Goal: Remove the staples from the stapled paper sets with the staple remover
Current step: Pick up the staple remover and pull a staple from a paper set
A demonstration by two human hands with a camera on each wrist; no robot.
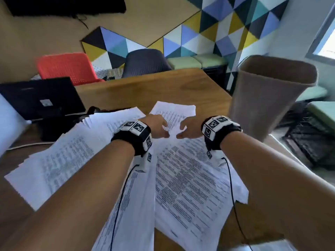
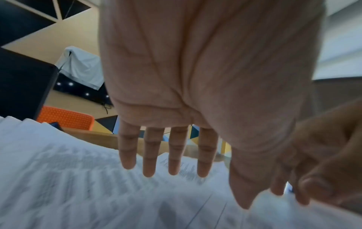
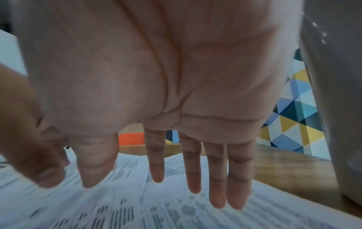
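the printed paper sets (image 1: 188, 178) lie fanned over the near half of the wooden table (image 1: 163, 87); light, floppy sheets, best pinned flat near a stapled corner. left hand (image 1: 155, 126) and right hand (image 1: 190, 128) hover just above them, fingers spread, holding nothing. no staple remover shows. a grey bin (image 1: 272, 95) stands at the right edge

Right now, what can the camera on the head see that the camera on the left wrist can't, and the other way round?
Only the head view shows both wristbands, the black laptop, the tall grey bin and the dark grey chair. Only the left wrist view shows the left hand from the palm side, its fingers straight and holding nothing. Both show the printed papers on the wooden table, the orange chair and the right hand. No staple remover shows in either.
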